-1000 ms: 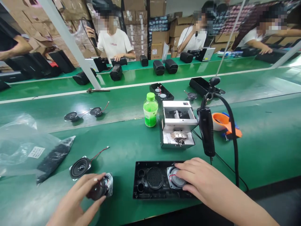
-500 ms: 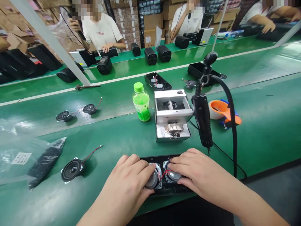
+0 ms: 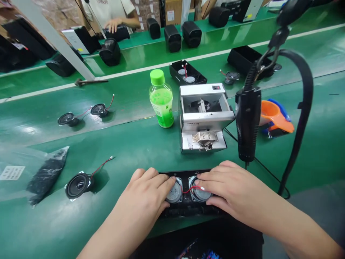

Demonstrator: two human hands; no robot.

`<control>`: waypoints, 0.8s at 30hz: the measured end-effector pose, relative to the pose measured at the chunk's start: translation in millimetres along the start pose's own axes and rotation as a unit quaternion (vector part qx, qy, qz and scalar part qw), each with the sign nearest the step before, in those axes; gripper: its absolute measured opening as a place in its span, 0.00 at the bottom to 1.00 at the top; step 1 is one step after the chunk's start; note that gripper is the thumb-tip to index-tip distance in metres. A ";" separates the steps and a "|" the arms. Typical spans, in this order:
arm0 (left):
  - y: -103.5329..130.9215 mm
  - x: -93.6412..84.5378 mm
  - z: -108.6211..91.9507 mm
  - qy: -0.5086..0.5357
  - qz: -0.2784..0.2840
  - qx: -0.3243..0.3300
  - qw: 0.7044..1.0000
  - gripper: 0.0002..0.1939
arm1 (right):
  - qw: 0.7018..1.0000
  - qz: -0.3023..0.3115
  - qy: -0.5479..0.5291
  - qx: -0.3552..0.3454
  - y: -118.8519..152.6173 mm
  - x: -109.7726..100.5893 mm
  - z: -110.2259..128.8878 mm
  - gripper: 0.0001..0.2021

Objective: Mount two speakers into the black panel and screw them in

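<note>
A black housing (image 3: 185, 210) lies at the near edge of the green bench, with two round speakers side by side in it, backs facing up. My left hand (image 3: 148, 194) is closed on the left speaker (image 3: 174, 191), thumb and fingers at its rim. The right speaker (image 3: 201, 194) is gripped by my right hand (image 3: 229, 187), whose fingers are bent over its edge. A red wire (image 3: 187, 190) runs between the speakers to a small white connector by my right fingertips.
Ahead stand a silver machine (image 3: 206, 117) and a green-capped bottle (image 3: 162, 102). A black electric screwdriver (image 3: 247, 124) hangs at the right, near an orange tape dispenser (image 3: 275, 117). A loose speaker (image 3: 78, 185) and a plastic bag (image 3: 48, 176) lie left. Across the bench is a person (image 3: 113, 25).
The view has tilted down and closer. Both speakers now sit flatter in the housing, and the white connector shows by my right fingertips. My hands remain on the speakers.
</note>
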State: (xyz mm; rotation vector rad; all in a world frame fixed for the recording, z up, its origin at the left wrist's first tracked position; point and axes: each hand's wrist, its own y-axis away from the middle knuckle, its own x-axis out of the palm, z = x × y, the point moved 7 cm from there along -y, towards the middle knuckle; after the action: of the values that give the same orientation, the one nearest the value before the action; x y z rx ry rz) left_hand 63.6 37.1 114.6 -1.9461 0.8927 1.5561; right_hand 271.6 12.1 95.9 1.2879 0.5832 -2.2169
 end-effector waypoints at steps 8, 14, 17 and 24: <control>5.7 1.8 5.5 0.064 -0.020 0.001 0.998 0.18 | 1.000 -0.004 0.015 0.000 0.9 -0.3 1.5 0.18; 6.1 5.4 9.7 0.093 -0.009 -0.001 0.996 0.18 | 1.000 0.004 0.015 -0.006 0.2 -2.7 2.4 0.19; 5.9 3.2 9.7 0.107 -0.021 -0.002 0.994 0.18 | 1.000 0.002 0.015 -0.003 -0.3 -3.4 1.5 0.17; 4.9 1.7 9.1 0.123 -0.036 -0.008 0.992 0.19 | 1.000 -0.004 0.006 0.006 0.1 -0.8 -1.2 0.19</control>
State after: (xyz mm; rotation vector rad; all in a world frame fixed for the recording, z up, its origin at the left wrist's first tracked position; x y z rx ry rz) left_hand 54.2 40.1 110.9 -2.1899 0.8971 1.3055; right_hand 272.8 13.0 96.0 1.3084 0.5813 -2.2229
